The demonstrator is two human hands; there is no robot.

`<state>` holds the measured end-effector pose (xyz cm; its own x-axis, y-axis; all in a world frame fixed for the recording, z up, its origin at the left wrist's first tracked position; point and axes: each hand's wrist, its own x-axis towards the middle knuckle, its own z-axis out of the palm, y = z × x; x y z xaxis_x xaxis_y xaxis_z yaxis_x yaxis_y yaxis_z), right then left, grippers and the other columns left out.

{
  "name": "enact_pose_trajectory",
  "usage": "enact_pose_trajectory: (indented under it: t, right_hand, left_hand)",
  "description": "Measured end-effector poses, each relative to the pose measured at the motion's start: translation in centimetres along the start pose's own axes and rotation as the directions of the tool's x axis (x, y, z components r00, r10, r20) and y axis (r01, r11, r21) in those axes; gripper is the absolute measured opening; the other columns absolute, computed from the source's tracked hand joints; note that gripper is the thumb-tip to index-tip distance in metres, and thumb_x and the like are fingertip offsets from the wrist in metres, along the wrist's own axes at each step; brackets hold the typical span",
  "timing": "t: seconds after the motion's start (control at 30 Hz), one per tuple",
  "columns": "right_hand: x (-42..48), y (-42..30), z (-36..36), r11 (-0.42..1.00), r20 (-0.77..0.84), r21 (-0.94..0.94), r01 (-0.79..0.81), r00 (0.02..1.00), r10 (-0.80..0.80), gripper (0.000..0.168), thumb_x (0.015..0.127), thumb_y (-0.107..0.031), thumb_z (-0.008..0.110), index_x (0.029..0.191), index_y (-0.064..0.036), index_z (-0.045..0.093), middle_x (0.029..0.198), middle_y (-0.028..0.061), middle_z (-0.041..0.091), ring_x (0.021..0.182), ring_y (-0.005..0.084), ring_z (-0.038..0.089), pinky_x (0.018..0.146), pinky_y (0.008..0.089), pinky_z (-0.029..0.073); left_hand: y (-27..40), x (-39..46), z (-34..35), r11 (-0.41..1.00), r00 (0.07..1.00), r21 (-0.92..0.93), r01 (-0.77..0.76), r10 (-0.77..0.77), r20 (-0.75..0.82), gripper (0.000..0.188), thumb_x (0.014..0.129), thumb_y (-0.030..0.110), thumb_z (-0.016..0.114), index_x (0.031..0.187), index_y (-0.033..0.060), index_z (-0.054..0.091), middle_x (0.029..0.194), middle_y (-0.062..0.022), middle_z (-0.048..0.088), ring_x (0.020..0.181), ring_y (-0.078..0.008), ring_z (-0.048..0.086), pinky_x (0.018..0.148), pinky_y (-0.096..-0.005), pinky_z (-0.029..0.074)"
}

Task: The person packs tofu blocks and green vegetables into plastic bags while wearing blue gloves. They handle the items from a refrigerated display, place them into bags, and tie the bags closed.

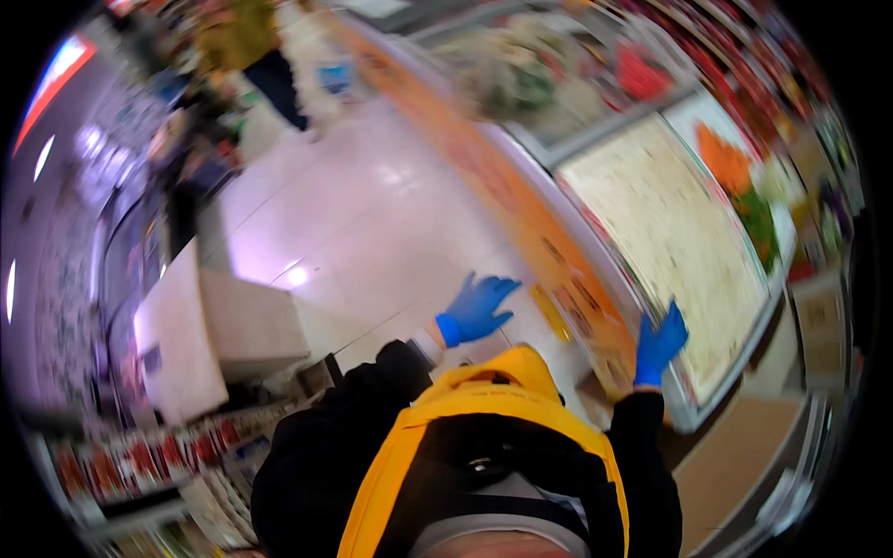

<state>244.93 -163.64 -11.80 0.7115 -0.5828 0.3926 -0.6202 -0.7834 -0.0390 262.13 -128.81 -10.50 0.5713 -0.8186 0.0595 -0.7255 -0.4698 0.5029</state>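
Observation:
My left hand (478, 310), in a blue glove, is held over the pale tiled floor (363, 202) with its fingers spread and nothing in it. In a matching blue glove, my right hand (661, 345) lies at the near left edge of a worn, cream-coloured flat surface (687, 237) on top of a long chest-like display unit. Its thumb and fingers are apart, and I see nothing held in it. The unit's side panel (488, 174) is orange with printed pictures. A yellow apron (488, 390) covers my front.
Carrots (723, 159) and greens (757, 227) lie beyond the cream surface. Farther along is a glass-topped case (530, 84) with bagged goods. A large pale box-like block (251, 321) stands left. A person (241, 42) is up the aisle. Cardboard (739, 460) lies at right.

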Motion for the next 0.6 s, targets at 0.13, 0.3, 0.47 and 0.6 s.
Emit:
enact_pose_trajectory:
  t: [0.13, 0.3, 0.47, 0.6]
  right_hand:
    - [0.4, -1.4, -2.1, 0.991, -0.049, 0.100, -0.094, 0.994, 0.099, 0.058, 0.079, -0.031, 0.060, 0.130, -0.011, 0.040, 0.118, 0.0091, 0.050, 0.113, 0.0245, 0.043, 0.103, 0.0448, 0.018]
    - [2.5, -4.2, -1.4, 0.960, 0.014, 0.217, -0.178, 0.984, 0.180, 0.056, 0.077, -0.022, 0.062, 0.128, -0.011, 0.042, 0.119, 0.0099, 0.048, 0.115, 0.0250, 0.041, 0.104, 0.0493, 0.011]
    - [5.9, -7.8, -0.8, 0.946, 0.123, 0.275, -0.172, 0.982, 0.143, 0.054, 0.078, -0.022, 0.061, 0.127, -0.009, 0.043, 0.116, 0.0105, 0.049, 0.113, 0.0253, 0.042, 0.105, 0.0496, 0.009]
    - [7.1, -8.1, 0.7, 0.969, 0.080, 0.186, -0.165, 0.985, 0.152, 0.051, 0.074, -0.028, 0.065, 0.120, -0.010, 0.050, 0.111, 0.0097, 0.054, 0.106, 0.0246, 0.048, 0.102, 0.0476, 0.017]
  left_hand:
    - [0.5, 8.8, -2.4, 0.990, 0.990, 0.024, -0.139, 0.139, 0.008, 0.055, 0.084, 0.030, 0.052, 0.133, 0.0150, 0.034, 0.132, -0.0082, 0.039, 0.121, -0.0261, 0.036, 0.099, -0.0511, 0.022]
    - [-3.7, 20.5, -6.2, 0.980, 0.960, -0.001, -0.197, 0.192, -0.204, 0.053, 0.081, 0.026, 0.057, 0.129, 0.0144, 0.040, 0.129, -0.0132, 0.041, 0.119, -0.0300, 0.039, 0.100, -0.0464, 0.027]
    - [-11.2, 33.4, -15.0, 0.973, 0.880, 0.222, -0.061, 0.157, -0.448, 0.063, 0.073, 0.032, 0.066, 0.127, 0.0110, 0.042, 0.128, -0.0218, 0.040, 0.115, -0.0371, 0.041, 0.095, -0.0431, 0.035]
    - [-16.1, 44.2, -20.1, 0.877, 0.842, 0.329, 0.349, -0.139, -0.521, 0.091, 0.061, 0.046, 0.073, 0.133, 0.0101, 0.031, 0.130, -0.0225, 0.037, 0.119, -0.0376, 0.038, 0.097, -0.0445, 0.033]
